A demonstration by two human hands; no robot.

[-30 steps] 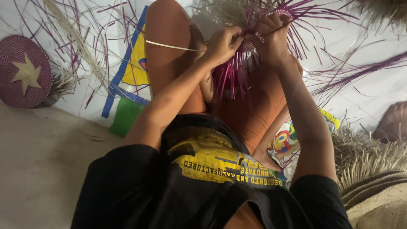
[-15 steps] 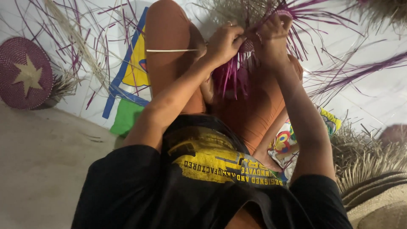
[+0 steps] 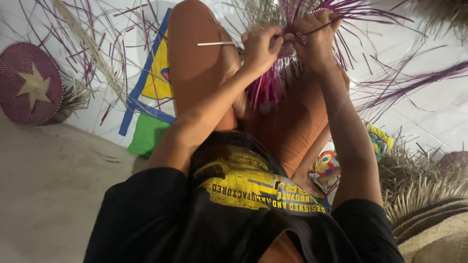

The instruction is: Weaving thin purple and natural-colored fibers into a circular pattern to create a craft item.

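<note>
Your left hand (image 3: pixel 261 48) and right hand (image 3: pixel 317 39) pinch purple woven straw work (image 3: pixel 287 48) at twelve o'clock; pale floor (image 3: pixel 44 195); round purple star-patterned mat (image 3: pixel 29 83) at nine.

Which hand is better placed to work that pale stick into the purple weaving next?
Probably the left hand: its grip holds the pale stick right beside the purple weaving, while the right hand is busy pinching the weaving itself.

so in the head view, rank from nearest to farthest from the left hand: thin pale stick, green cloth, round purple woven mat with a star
1. Thin pale stick, held in the left hand.
2. Green cloth, lower left on the floor.
3. Round purple woven mat with a star, far left edge.
</note>
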